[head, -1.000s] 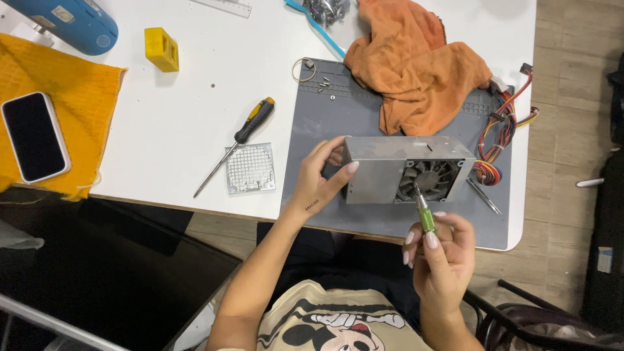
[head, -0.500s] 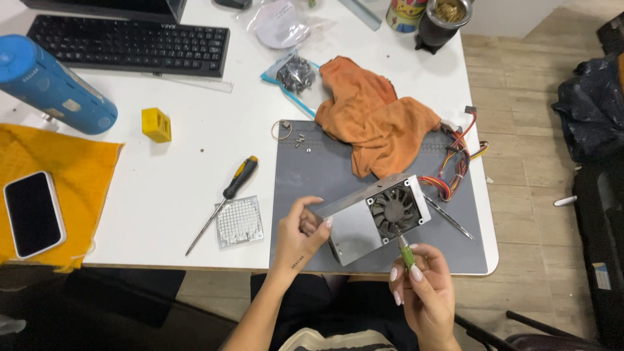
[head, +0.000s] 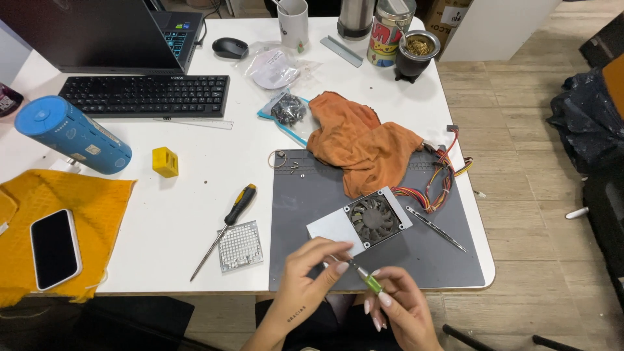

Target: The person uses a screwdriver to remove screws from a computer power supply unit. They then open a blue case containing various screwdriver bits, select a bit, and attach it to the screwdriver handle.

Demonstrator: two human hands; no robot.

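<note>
A metal power-supply box [head: 333, 227] with a black fan [head: 374, 218] lies flat on the grey work mat [head: 312, 188], with no hand on it. My right hand [head: 398, 313] grips a small green-handled screwdriver [head: 368, 281] near the table's front edge. The thumb and fingers of my left hand [head: 311, 273] pinch the tip of that screwdriver, just in front of the box. Whether a screw sits between the fingers is hidden.
An orange cloth [head: 357, 140] and coloured wires [head: 442, 175] lie behind the box, tweezers [head: 435, 229] to its right. Left of the mat are a black-and-yellow screwdriver [head: 237, 208], fan grille [head: 240, 246], yellow cube [head: 165, 162], blue cylinder [head: 71, 133], and phone [head: 55, 248] on yellow cloth.
My left hand let go of the box, which now lies flat on the mat. Both hands drew back to the front edge and met at the screwdriver tip. The view tilted up.
</note>
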